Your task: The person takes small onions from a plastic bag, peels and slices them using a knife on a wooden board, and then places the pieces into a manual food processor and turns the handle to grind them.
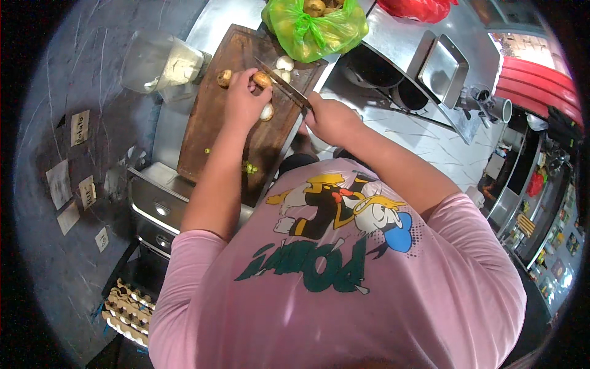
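On the brown wooden cutting board, my left hand pinches a brown-skinned round vegetable that looks like an onion. My right hand is wrapped round the handle of a kitchen knife. The blade points away to the left and lies right alongside the held onion. Pale, peeled-looking pieces sit beyond the blade, and a partly white one rests below my left fingers. Another brown onion lies to the left of my hand. Small green scraps are scattered near the board's front.
A green plastic bag of brown round vegetables stands at the board's far right corner. Left of the board is a clear container with pale contents. A metal tray rests at the right. Egg cartons are stacked low at left.
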Available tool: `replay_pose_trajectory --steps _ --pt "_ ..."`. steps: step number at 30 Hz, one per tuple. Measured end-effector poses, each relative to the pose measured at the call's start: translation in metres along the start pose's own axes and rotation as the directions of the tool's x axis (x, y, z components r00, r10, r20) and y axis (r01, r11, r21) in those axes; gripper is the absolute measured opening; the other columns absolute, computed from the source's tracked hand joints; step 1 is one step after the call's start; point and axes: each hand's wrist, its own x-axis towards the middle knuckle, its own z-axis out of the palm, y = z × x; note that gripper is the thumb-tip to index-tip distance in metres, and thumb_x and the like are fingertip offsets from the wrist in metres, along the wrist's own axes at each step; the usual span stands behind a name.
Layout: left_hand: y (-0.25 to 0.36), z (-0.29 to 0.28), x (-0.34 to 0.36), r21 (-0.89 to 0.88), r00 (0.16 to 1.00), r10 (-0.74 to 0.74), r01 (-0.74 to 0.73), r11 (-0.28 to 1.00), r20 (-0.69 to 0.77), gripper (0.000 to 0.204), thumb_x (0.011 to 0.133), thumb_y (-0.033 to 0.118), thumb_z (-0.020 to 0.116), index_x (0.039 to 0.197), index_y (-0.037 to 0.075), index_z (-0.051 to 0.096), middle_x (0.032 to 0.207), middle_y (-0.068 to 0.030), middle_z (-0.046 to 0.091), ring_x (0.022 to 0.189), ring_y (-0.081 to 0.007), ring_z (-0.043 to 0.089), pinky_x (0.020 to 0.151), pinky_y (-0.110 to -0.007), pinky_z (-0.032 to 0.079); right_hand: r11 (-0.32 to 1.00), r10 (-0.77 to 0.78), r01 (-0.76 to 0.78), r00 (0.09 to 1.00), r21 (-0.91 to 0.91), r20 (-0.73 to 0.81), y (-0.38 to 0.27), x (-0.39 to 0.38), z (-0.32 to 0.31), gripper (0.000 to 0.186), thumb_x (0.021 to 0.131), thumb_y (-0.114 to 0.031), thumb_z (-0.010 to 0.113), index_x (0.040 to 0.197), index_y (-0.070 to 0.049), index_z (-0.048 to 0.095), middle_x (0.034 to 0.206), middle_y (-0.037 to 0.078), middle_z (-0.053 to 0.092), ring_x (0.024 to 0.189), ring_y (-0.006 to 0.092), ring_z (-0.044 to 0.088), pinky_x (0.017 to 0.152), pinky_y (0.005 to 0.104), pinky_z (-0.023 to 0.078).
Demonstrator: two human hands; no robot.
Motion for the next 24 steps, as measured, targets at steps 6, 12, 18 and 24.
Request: replay_pose_trajectory --steps 6,12,18,24 --pt "-0.006 0.003 -0.005 -0.024 0.998 0.041 -0.042 0.999 -0.052 0.059 0.088 0.015 0.089 0.140 0.000 0.066 0.132 -0.0175 0.066 0.117 -0.0275 0.071 0.103 -0.039 0.062 1.000 -0.010 0.011 1.000 -0.017 0.011 -0.011 -0.005 -0.006 0.032 0.106 -0.025 0.059 0.122 0.002 0.054 0.094 0.029 0.076 0.094 0.0503 0.075 0.085 0.0619 0.059" --pt "-0.002 0.005 -0.007 -0.030 0.997 -0.002 0.000 1.000 -0.077 0.056 0.088 0.016 0.091 0.134 -0.001 0.065 0.124 -0.0174 0.071 0.113 -0.0274 0.074 0.100 -0.039 0.062 1.000 0.012 -0.012 1.000 -0.013 0.003 -0.010 -0.005 -0.004 0.031 0.104 -0.027 0.059 0.121 -0.001 0.056 0.094 0.029 0.075 0.093 0.0515 0.074 0.084 0.0639 0.056" --pt "-0.005 0.004 -0.009 -0.004 0.997 -0.012 0.011 1.000 -0.081 0.057 0.087 0.018 0.093 0.133 -0.001 0.066 0.124 -0.0181 0.072 0.109 -0.0278 0.076 0.098 -0.040 0.062 0.999 0.006 -0.005 1.000 -0.033 0.020 -0.009 -0.001 0.001 0.030 0.103 -0.025 0.060 0.118 0.001 0.055 0.092 0.029 0.075 0.091 0.0513 0.074 0.083 0.0634 0.056" --pt "-0.007 0.005 -0.009 0.026 0.997 0.026 -0.024 0.999 -0.076 0.055 0.087 0.017 0.093 0.132 0.000 0.068 0.126 -0.0181 0.072 0.109 -0.0285 0.076 0.097 -0.040 0.062 0.998 -0.066 0.066 0.998 0.003 -0.012 -0.014 0.032 0.009 0.029 0.102 -0.022 0.062 0.117 0.002 0.055 0.090 0.028 0.075 0.091 0.0506 0.074 0.082 0.0618 0.056"
